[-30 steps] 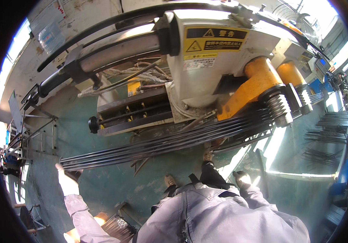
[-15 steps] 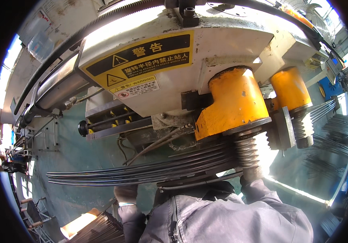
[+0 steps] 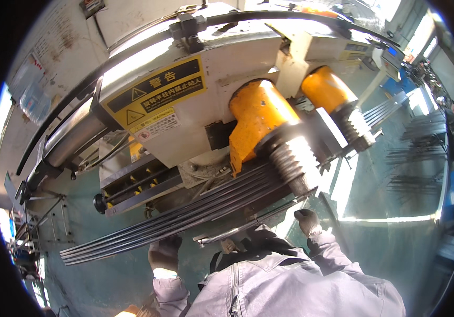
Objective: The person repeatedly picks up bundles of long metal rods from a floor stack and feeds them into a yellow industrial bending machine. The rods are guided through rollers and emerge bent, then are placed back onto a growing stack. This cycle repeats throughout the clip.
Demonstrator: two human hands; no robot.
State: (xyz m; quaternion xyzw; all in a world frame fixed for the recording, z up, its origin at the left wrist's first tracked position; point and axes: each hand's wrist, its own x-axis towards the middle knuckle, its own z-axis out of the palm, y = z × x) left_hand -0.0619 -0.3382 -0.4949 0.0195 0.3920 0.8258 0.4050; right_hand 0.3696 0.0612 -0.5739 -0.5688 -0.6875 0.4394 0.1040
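While our gloved left hand (image 3: 164, 252) curls its fingers under the bundle of steel rods (image 3: 184, 222) and our right hand (image 3: 308, 221) stays closed near it, we judge these long, heavy, stiff bars best gripped underneath, before the grooved roller (image 3: 293, 161).

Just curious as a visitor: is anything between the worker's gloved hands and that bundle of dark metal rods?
Nothing visible. The left hand sits just under the rod bundle; the right hand is below the grooved roller, nothing between.
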